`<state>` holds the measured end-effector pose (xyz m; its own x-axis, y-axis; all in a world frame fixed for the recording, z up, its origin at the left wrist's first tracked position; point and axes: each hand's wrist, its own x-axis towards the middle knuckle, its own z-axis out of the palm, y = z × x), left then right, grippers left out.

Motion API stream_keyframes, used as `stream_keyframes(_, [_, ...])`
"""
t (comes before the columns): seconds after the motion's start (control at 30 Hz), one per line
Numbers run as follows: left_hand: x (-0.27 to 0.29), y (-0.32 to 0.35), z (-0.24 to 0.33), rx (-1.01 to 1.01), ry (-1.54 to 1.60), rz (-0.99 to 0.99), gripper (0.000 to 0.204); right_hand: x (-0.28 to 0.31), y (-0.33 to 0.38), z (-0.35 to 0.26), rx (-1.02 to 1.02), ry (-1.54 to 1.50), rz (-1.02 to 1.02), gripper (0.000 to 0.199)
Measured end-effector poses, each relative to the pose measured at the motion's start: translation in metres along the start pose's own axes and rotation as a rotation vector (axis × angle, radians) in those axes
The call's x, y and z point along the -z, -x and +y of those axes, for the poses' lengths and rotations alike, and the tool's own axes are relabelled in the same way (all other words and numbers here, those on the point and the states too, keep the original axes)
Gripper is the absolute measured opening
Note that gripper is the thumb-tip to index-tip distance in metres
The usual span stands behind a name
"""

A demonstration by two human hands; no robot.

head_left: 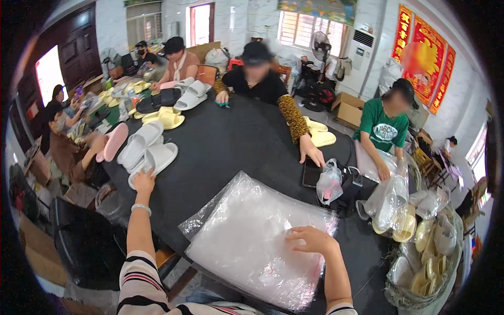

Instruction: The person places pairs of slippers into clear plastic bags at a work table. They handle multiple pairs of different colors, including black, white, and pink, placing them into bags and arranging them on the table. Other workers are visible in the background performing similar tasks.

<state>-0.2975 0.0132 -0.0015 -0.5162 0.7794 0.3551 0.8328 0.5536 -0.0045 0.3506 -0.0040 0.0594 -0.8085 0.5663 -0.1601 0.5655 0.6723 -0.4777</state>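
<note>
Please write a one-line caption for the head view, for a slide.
Left hand reaches a white slipper; right hand rests on clear plastic bags.

The left arm is stretching far out to the left, sleeve striped, a pale bangle at the wrist, and the left hand (143,181) is lying palm down with fingers curled. The right hand (311,239) is resting nearer, fingers bent and loosely spread, its grip closing on nothing.

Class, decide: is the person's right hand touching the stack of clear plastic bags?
Touching. The head view shows the right hand resting with fingers pressed on the stack of clear plastic bags.
</note>
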Motion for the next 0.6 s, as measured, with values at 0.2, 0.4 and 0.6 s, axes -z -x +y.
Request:
stream_keyframes(0.2, [-0.027,-0.014,-0.006,0.065,-0.008,0.124,0.055,-0.005,0.0,0.003,-0.019,0.038,0.004,0.044])
stream_keyframes(0.4, [-0.009,0.042,0.062,-0.146,1.0,-0.104,0.056,-0.003,-0.002,-0.004,-0.042,0.063,-0.053,0.046])
stream_keyframes(0.6, [0.077,0.152,0.12,-0.513,1.092,-0.878,0.058,-0.006,0.006,-0.022,-0.115,0.196,0.056,0.04])
